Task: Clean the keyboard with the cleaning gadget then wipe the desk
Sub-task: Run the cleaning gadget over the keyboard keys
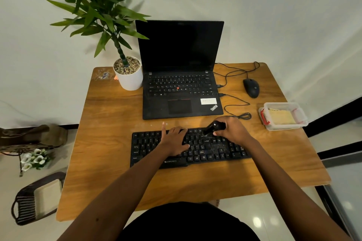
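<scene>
A black keyboard lies on the wooden desk in front of me, with pale dust specks on its right-hand keys. My left hand rests flat on the keyboard's middle, fingers spread. My right hand grips a small black cleaning gadget, whose lower end touches the keys near the top row. A yellow cloth lies inside a clear plastic box at the right of the desk.
An open black laptop stands behind the keyboard. A potted plant is at the back left, and a black mouse with cables at the back right. Baskets and flowers sit on the floor to the left.
</scene>
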